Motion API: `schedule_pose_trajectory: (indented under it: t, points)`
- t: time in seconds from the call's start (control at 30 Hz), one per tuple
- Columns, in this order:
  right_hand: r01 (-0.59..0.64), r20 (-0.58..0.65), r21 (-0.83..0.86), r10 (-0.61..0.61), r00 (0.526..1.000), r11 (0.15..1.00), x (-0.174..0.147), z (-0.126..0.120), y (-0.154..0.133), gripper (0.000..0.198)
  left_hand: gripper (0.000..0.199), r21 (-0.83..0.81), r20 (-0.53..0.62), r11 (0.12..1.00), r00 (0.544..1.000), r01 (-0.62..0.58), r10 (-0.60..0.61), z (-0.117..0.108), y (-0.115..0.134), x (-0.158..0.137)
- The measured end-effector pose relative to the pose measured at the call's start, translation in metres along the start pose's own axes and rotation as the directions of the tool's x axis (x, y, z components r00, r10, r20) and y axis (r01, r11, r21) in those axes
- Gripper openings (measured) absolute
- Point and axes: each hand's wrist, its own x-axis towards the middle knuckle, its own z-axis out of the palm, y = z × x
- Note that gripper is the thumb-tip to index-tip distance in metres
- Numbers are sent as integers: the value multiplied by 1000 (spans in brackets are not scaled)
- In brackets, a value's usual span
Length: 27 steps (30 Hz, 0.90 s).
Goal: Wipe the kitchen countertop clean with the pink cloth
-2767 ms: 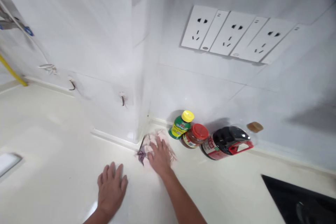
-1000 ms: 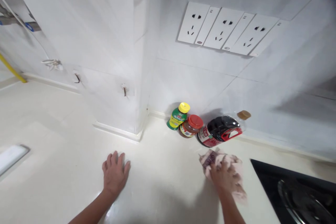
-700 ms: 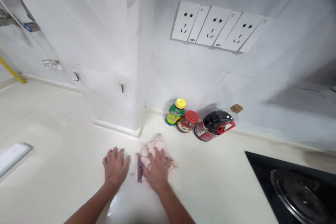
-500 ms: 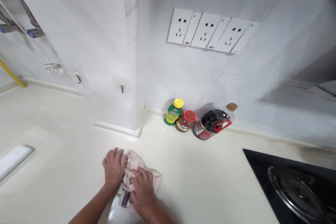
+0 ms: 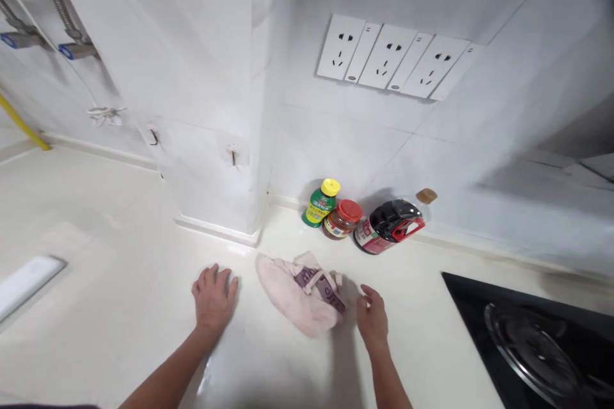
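Observation:
A pale pink cloth (image 5: pixel 297 297) with purple lettered patches is bunched on the white counter, its edges slightly blurred. My left hand (image 5: pixel 213 297) rests on the counter to the left of the cloth, fingers spread and holding nothing. To the right of the cloth is my right hand (image 5: pixel 373 319), apart from it by a small gap. Its fingers are loosely bent, with nothing visible between them.
Against the wall stand a green bottle with a yellow cap (image 5: pixel 320 204), a red-lidded jar (image 5: pixel 342 220) and a large bottle of dark liquid (image 5: pixel 391 223). A black gas stove (image 5: pixel 472 307) lies at right, a white flat object (image 5: pixel 29 281) at left. A wall corner (image 5: pixel 218 230) juts out.
The cloth was bunched under both hands; now it lies farther right and more spread out. My right hand has let go of it and moved right. My left hand stays nearly in place.

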Motion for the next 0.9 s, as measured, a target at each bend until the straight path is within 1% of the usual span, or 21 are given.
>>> schedule_pose_trajectory:
  t: [0.07, 0.13, 0.17, 0.23, 0.27, 0.33, 0.37, 0.4, 0.43, 0.5, 0.53, 0.57, 0.6, 0.63, 0.67, 0.7, 0.73, 0.77, 0.8, 0.83, 0.9]
  points:
    - [65, 47, -36, -63, 997, 997, -10, 6, -9, 68, 42, 19, 5, 1000, 1000, -5, 5, 0, 1, 0]
    - [171, 189, -117, -147, 971, 978, -28, 31, -32, 65, 43, 31, 16, 1000, 1000, -1, 0, -2, 3, 0]
    - [233, 275, -179, -179, 945, 956, -39, 47, -47, 63, 44, 35, 23, 999, 1000, 4, -5, -3, 4, 0]
    - [359, 443, -280, -211, 871, 890, -68, 81, -81, 63, 45, 41, 33, 999, 999, 11, -12, -4, 4, 0]
    - [419, 519, -284, -229, 823, 862, -84, 97, -98, 64, 44, 44, 34, 999, 999, 12, -14, -4, 3, 1]
    - [532, 649, -199, -296, 701, 823, -118, 120, -128, 75, 43, 42, 36, 999, 999, 11, -12, -3, 0, 2]
    - [566, 687, -143, -330, 647, 812, -134, 128, -139, 81, 43, 35, 35, 999, 999, 10, -11, -3, -2, 3]
    - [585, 709, -96, -357, 608, 805, -146, 133, -148, 85, 43, 25, 33, 1000, 999, 9, -10, -2, -4, 3]
    - [593, 719, -63, -376, 585, 802, -154, 136, -154, 86, 44, 12, 29, 1000, 1000, 9, -9, -1, -6, 4]
    - [592, 729, -25, -390, 563, 806, -151, 138, -154, 75, 46, -6, 19, 1000, 1000, 14, -14, 1, -9, 5]
    - [586, 731, -21, -388, 562, 810, -139, 136, -149, 66, 47, -10, 17, 1000, 1000, 18, -17, 1, -9, 5]
    - [576, 723, -38, -376, 580, 816, -122, 132, -139, 57, 47, -11, 20, 1000, 1000, 21, -21, 1, -9, 5]
    - [558, 697, -84, -352, 625, 826, -100, 125, -125, 50, 48, -10, 26, 1000, 999, 25, -25, 1, -8, 6]
    - [525, 645, -157, -316, 696, 837, -75, 115, -107, 45, 49, -7, 33, 1000, 999, 28, -27, 1, -7, 6]
    - [466, 559, -252, -266, 785, 848, -49, 101, -86, 43, 50, -4, 41, 1000, 999, 28, -28, 1, -5, 6]
    - [395, 458, -340, -216, 862, 854, -23, 82, -62, 42, 50, 1, 47, 1000, 998, 29, -29, 0, -4, 6]
    - [290, 342, -419, -147, 928, 860, 0, 58, -37, 43, 50, 8, 52, 999, 998, 31, -31, 0, -3, 7]
    - [150, 212, -482, -51, 976, 863, 19, 31, -12, 47, 51, 16, 55, 999, 998, 32, -33, 0, -1, 7]
    - [-11, 85, -523, 65, 994, 852, 34, 0, 13, 52, 51, 25, 57, 999, 998, 32, -34, 0, 0, 8]
    - [-127, -10, -546, 145, 989, 828, 43, -32, 36, 59, 51, 34, 59, 999, 998, 30, -32, 0, 1, 8]
    - [-296, -143, -561, 261, 955, 773, 44, -94, 76, 67, 52, 46, 63, 999, 998, 25, -28, 0, 3, 9]
